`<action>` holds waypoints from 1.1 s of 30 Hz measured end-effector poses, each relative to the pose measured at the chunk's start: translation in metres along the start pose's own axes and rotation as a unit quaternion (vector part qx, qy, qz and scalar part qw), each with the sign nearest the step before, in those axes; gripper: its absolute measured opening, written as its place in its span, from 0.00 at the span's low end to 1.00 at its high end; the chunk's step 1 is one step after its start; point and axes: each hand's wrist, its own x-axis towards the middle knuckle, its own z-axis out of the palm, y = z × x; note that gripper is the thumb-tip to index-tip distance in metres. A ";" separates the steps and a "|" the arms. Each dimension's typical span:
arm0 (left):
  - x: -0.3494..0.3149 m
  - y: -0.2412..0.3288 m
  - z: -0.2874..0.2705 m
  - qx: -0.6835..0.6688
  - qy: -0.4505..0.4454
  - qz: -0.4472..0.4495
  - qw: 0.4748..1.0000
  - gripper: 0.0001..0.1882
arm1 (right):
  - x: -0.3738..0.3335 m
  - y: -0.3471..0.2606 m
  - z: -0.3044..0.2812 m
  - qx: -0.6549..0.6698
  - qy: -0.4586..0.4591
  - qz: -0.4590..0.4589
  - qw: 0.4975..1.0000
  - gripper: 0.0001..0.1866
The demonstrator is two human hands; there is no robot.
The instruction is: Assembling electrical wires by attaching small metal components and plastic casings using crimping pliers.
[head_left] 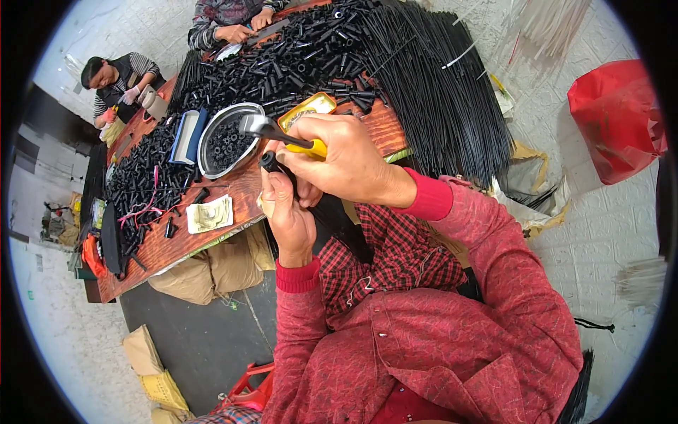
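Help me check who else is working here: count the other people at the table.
2. One person in a striped top sits at the table's far left; another person's hands work at the far end, top centre. Others may be out of view.

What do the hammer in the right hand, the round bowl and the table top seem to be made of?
Hammer: head looks like bright polished metal, since it glints; the handle is yellow with a black neck, probably plastic or rubber. Round bowl: shiny grey rim suggests steel. Table top: reddish-brown with dark grain streaks, likely varnished wood.
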 end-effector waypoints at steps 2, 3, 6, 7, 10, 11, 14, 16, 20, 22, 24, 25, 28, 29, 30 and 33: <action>0.001 0.005 0.005 -0.014 -0.014 -0.006 1.000 0.32 | 0.005 -0.013 -0.008 0.274 -0.120 0.320 0.899 0.09; 0.002 0.004 0.004 -0.022 -0.029 -0.007 0.999 0.31 | 0.004 -0.007 -0.008 0.370 -0.131 0.358 0.847 0.12; 0.003 0.005 0.004 -0.005 -0.016 0.000 1.000 0.30 | 0.005 0.001 -0.018 0.420 -0.188 0.393 0.796 0.14; 0.005 0.006 0.006 0.011 -0.018 0.007 1.000 0.29 | 0.007 -0.001 -0.026 0.404 -0.209 0.388 0.801 0.19; 0.011 0.011 0.005 0.019 -0.021 0.020 0.999 0.29 | 0.019 0.000 -0.053 0.340 -0.317 0.321 0.825 0.23; 0.014 0.010 -0.001 0.011 -0.051 0.025 0.998 0.28 | 0.016 0.007 -0.057 0.259 -0.353 0.301 0.847 0.25; 0.013 0.011 0.002 0.000 -0.046 0.028 0.999 0.28 | 0.021 0.002 -0.076 0.172 -0.427 0.342 0.819 0.24; 0.012 0.012 0.007 0.002 -0.044 0.030 0.999 0.28 | 0.025 0.004 -0.081 0.180 -0.435 0.326 0.820 0.22; 0.010 0.012 0.007 0.005 -0.035 0.035 0.999 0.28 | 0.034 0.005 -0.082 0.116 -0.497 0.327 0.795 0.21; 0.010 0.012 0.007 0.001 -0.032 0.032 0.999 0.28 | 0.035 0.007 -0.082 0.131 -0.507 0.317 0.790 0.21; 0.009 0.011 0.009 0.021 -0.013 0.030 0.999 0.28 | 0.037 0.007 -0.082 0.140 -0.519 0.302 0.787 0.21; 0.008 0.012 0.009 0.021 -0.013 0.031 0.999 0.28 | 0.038 0.008 -0.081 0.141 -0.520 0.302 0.787 0.21; 0.007 0.013 0.009 0.009 -0.019 0.026 0.999 0.28 | 0.040 0.008 -0.078 0.156 -0.527 0.307 0.777 0.21; 0.007 0.013 0.009 0.010 -0.017 0.025 1.000 0.28 | 0.042 0.007 -0.078 0.152 -0.530 0.311 0.774 0.21; 0.007 0.013 0.009 0.010 -0.014 0.023 1.000 0.27 | 0.043 0.007 -0.078 0.148 -0.534 0.314 0.771 0.21; 0.008 0.012 0.010 0.001 -0.015 0.019 1.000 0.26 | 0.043 0.010 -0.080 0.148 -0.544 0.298 0.770 0.22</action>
